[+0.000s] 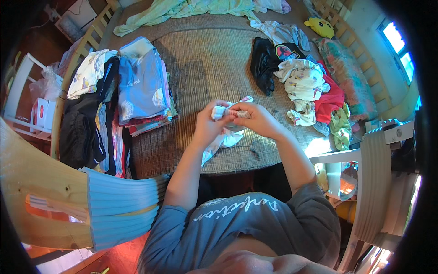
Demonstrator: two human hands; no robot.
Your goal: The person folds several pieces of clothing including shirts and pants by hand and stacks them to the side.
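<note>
My left hand (214, 120) and my right hand (255, 118) meet over the near part of a woven mat (195, 82). Between them is a light garment (227, 138) with small coloured marks, pinched by the fingers of both hands at its bunched upper edge. The rest of the cloth hangs or lies on the mat below, partly hidden by my hands. To the left are a stack of folded bedding or clothes (140, 85) with a blue-grey piece on top and a row of dark folded clothes (80, 126). A loose heap of clothes (303, 80) lies to the right.
A patterned pillow (349, 78) and a yellow plush toy (320, 27) lie by the right wooden rail (366, 61). A pale green blanket (181, 8) stretches across the far end. Pleated fabric covers (123, 205) flank me near the mat's front edge.
</note>
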